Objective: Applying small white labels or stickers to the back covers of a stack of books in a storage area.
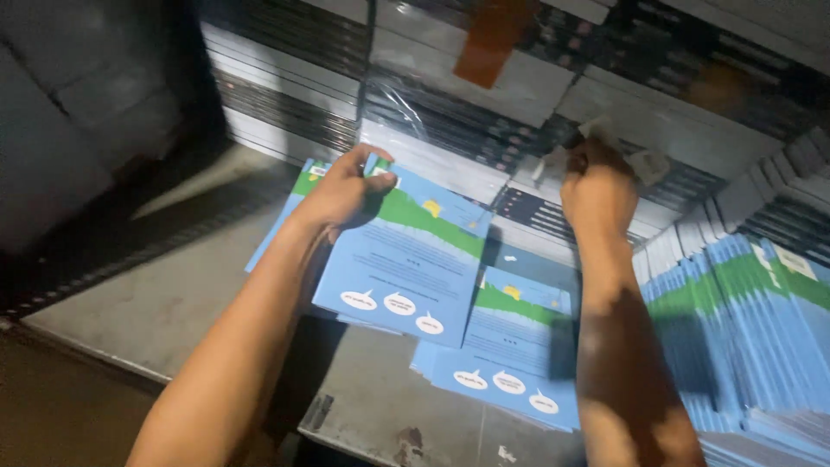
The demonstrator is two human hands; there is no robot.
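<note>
Two bare hands work here. The left hand (344, 192) has its fingers clamped on the top edge of one thin blue booklet with a green band and three white speech bubbles (406, 259), which it holds tilted above the grey metal table (173, 303). Under this booklet at least one more of the same kind lies flat; its corner shows to the left of the wrist. Lower, near the table's front edge, a small pile of the same blue booklets (510, 355) lies, with one cover fully visible on top and a few edges under it; I cannot count them exactly.

The right hand (598, 186) has its fingers pinched together on a small pale scrap of torn wrapping (605, 131), up against the plastic-wrapped bundles of dark and white books (450, 121) that make the wall behind. To the right, a long row of many blue booklets standing on edge (743, 329) leans; they are too many to count.
</note>
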